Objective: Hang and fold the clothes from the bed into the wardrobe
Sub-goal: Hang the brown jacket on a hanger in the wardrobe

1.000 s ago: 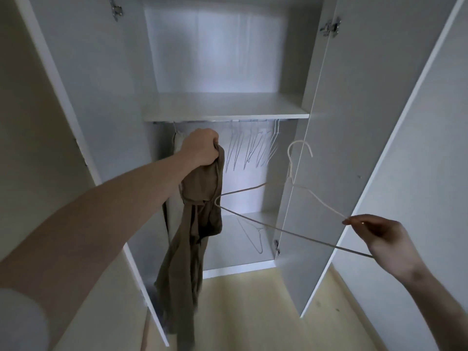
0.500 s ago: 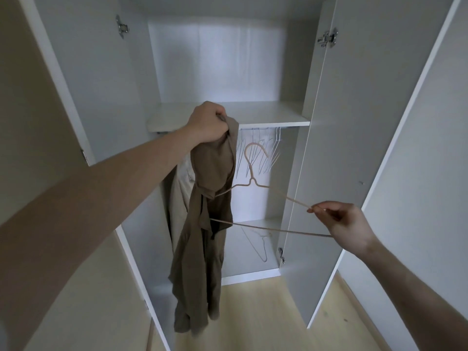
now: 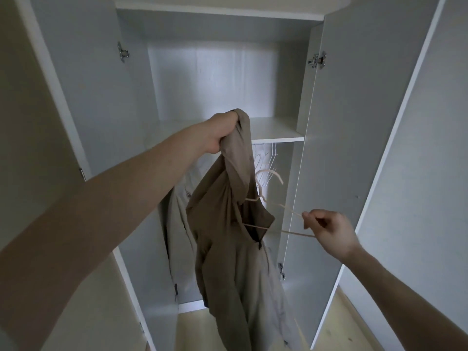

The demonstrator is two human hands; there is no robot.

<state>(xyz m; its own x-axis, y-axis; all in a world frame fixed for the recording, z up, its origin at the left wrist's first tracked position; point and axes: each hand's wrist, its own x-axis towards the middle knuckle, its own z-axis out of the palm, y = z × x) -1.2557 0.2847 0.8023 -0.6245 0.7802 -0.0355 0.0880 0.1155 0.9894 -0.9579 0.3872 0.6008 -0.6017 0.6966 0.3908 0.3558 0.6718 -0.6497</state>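
Left hand (image 3: 222, 133) gripped bunched tan fabric shirt (image 3: 228, 239) aloft, right hand (image 3: 329, 230) pinched thin beige wire hanger (image 3: 271, 196) poking into it, before open white wardrobe (image 3: 276, 129).

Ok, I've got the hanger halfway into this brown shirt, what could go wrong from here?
1. The left hand grips the brown shirt by one bunched spot, so the hanger may catch in folds instead of seating in the shoulders.
2. The right hand only pinches one end of the thin hanger; it could twist or slip out.
3. The empty hangers under the shelf sit close together, so the hook might snag them.
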